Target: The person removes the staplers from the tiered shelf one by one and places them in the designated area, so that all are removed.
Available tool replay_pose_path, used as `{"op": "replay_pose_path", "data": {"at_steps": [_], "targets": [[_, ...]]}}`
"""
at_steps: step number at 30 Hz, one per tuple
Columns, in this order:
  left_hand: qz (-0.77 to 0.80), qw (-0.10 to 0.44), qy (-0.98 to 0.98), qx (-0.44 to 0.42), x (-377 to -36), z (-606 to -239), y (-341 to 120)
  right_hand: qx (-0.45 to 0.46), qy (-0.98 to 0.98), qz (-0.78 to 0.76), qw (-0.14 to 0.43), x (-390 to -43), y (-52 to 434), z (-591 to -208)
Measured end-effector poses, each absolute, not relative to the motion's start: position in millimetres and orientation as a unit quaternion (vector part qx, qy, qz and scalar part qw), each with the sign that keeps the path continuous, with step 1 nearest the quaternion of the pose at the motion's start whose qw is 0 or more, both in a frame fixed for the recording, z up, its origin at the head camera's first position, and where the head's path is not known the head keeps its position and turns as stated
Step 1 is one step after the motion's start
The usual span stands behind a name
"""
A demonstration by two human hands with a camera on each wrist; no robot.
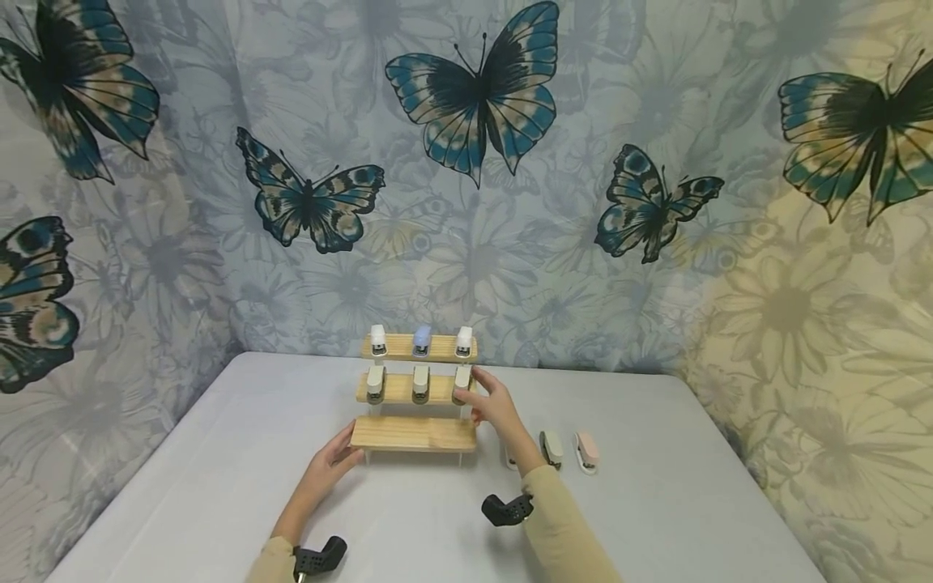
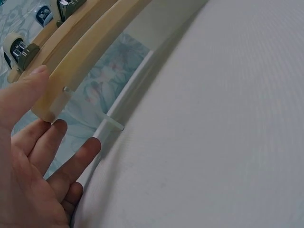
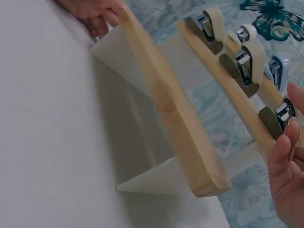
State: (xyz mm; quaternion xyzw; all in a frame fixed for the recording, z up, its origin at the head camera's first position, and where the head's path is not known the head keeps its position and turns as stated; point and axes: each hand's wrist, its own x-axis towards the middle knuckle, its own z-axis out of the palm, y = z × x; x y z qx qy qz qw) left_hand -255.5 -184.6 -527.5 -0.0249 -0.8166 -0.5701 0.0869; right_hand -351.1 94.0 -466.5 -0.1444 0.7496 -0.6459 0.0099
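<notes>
Head view: your right hand pinches the stapler at the middle shelf's right end, lower center; your left hand grips the bottom shelf's left end. Right of these lie a green stapler and a pink stapler (a third stapler is mostly hidden). Left wrist view, left side: thumb above that shelf, fingertips beneath. Right wrist view, right edge: fingers clamped on the stapler.

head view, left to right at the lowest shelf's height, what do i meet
Left hand → lowest shelf → right hand → green stapler → pink stapler.
</notes>
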Motion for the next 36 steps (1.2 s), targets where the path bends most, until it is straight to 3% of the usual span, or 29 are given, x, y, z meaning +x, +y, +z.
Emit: {"op": "replay_pose_path", "data": {"at_steps": [5, 8, 12, 20, 36], "targets": [[-0.571, 0.093, -0.815, -0.035, -258.2, -527.1, -183.7, -0.158, 0.755, -0.636, 0.010, -368.1, 100.3, -478.0], [-0.569, 0.090, -0.817, -0.034, -261.1, -528.1, -182.7, -0.152, 0.757, -0.635, 0.006, -401.7, 107.8, -515.6], [-0.571, 0.084, -0.816, -0.027, -260.4, -528.0, -182.1, -0.125, 0.753, -0.646, 0.011, -415.6, 110.3, -532.1], [-0.567, 0.092, -0.818, -0.025, -260.1, -526.1, -183.0, -0.152, 0.751, -0.643, 0.008, -413.4, 111.4, -531.2], [-0.567, 0.089, -0.818, -0.019, -253.9, -525.7, -182.8, -0.150, 0.747, -0.647, 0.015, -377.8, 121.7, -528.7]]}}
